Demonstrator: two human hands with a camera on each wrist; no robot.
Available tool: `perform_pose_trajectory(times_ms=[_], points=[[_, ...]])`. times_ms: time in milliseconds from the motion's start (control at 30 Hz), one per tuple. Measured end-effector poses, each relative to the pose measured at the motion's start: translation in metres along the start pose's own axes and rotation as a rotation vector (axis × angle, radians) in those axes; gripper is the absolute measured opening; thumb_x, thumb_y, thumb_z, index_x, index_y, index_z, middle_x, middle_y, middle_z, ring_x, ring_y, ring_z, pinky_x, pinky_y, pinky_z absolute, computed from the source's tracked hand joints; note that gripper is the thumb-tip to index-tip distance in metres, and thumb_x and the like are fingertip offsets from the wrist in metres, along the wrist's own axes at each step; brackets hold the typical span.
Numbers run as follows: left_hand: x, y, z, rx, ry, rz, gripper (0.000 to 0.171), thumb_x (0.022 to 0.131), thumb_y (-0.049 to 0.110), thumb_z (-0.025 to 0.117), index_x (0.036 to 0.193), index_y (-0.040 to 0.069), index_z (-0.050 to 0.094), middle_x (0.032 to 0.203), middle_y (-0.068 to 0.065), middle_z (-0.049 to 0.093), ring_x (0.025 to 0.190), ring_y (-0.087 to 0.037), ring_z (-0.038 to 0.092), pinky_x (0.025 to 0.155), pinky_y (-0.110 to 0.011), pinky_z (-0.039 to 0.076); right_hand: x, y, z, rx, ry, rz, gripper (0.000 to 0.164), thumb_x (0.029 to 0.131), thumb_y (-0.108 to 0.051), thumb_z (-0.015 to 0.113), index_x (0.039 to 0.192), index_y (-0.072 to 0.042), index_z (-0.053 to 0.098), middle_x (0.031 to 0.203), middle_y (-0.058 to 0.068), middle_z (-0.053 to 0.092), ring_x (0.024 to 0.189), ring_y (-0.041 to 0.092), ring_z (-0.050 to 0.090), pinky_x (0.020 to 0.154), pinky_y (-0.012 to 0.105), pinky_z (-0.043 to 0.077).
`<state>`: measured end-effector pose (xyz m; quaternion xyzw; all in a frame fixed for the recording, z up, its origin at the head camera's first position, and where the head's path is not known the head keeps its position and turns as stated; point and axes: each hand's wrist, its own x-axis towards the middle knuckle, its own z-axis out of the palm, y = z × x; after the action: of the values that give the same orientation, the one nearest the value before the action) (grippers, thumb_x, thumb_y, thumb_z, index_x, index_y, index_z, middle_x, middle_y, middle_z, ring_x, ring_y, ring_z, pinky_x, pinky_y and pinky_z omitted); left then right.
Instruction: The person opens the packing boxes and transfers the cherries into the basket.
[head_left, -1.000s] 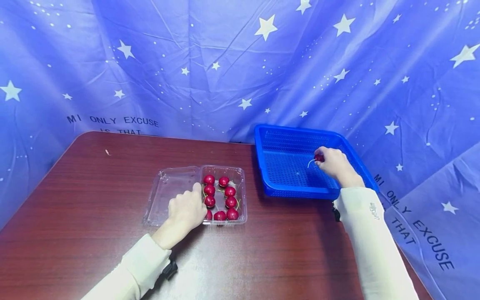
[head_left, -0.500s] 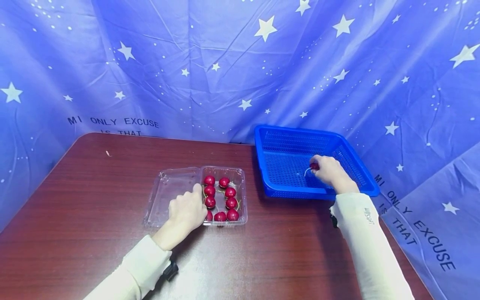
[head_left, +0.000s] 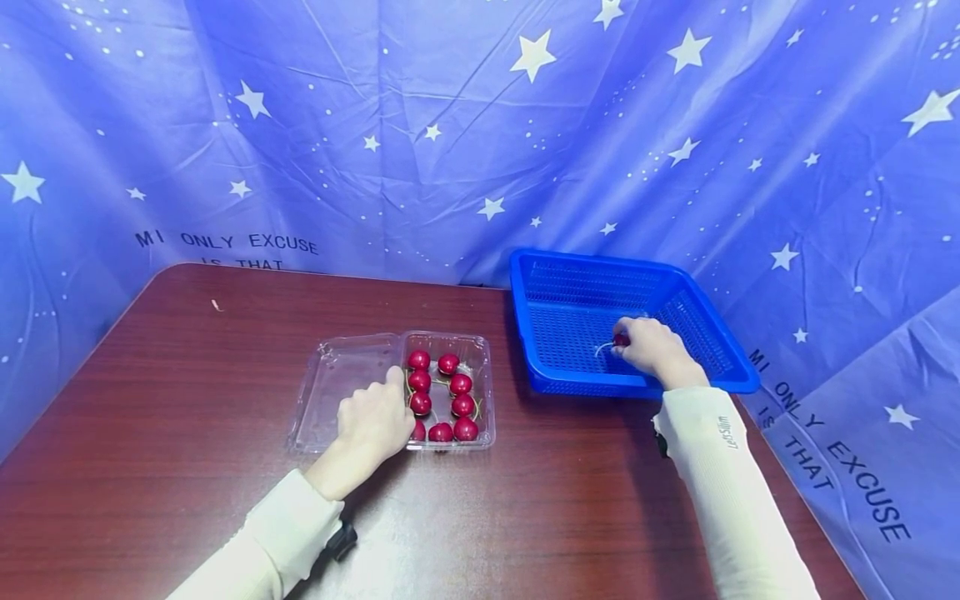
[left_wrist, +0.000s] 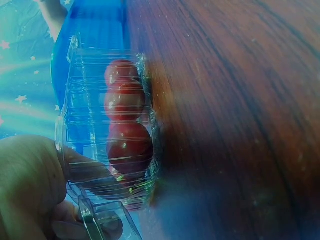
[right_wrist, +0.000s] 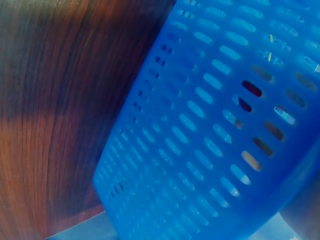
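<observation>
My left hand (head_left: 372, 421) grips the near hinge side of a clear plastic clamshell box (head_left: 486, 392). In the left wrist view the thumb (left_wrist: 95, 177) reaches over the wall into the box, and the other fingers are partly hidden. Several red cherries (head_left: 461, 406) with green stems lie in the box, and its lid (head_left: 330, 392) is folded out flat to the left. Over the blue basket (head_left: 528, 354), my right hand (head_left: 654, 346) pinches a cherry (head_left: 621, 340) whose pale stem points left. Through the basket's slotted wall (right_wrist: 205, 145), the right wrist view shows bits of hand and dark red.
A brown wooden table (head_left: 510, 517) bears the box and the basket, which stands at the table's right rear. Blue star-patterned cloth (head_left: 420, 167) hangs behind and to the right. A small pale scrap (head_left: 216, 306) lies at the back left.
My right hand, with the cherry, has moved left and slightly nearer and lower within the basket. The left hand and the box have stayed put.
</observation>
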<state>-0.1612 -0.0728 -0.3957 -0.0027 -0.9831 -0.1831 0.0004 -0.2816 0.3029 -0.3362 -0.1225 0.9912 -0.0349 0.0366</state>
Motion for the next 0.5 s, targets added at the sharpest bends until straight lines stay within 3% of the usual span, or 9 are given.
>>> perform_pose_trajectory(times_ms=[500], points=[[-0.0001,-0.0012,0.0012,-0.013,0.01,0.004,0.019,0.082,0.016,0.055,0.096,0.004,0.049,0.076,-0.024,0.07,0.068,-0.043,0.067,0.052,-0.053,0.051,0.0002,-0.0027,0.0018,-0.06,-0.025,0.053,0.03,0.086,-0.021,0.066,0.108,0.0,0.066,0.098,0.026,0.072,0.088,0.045,0.063,0.072,0.063,0.05]])
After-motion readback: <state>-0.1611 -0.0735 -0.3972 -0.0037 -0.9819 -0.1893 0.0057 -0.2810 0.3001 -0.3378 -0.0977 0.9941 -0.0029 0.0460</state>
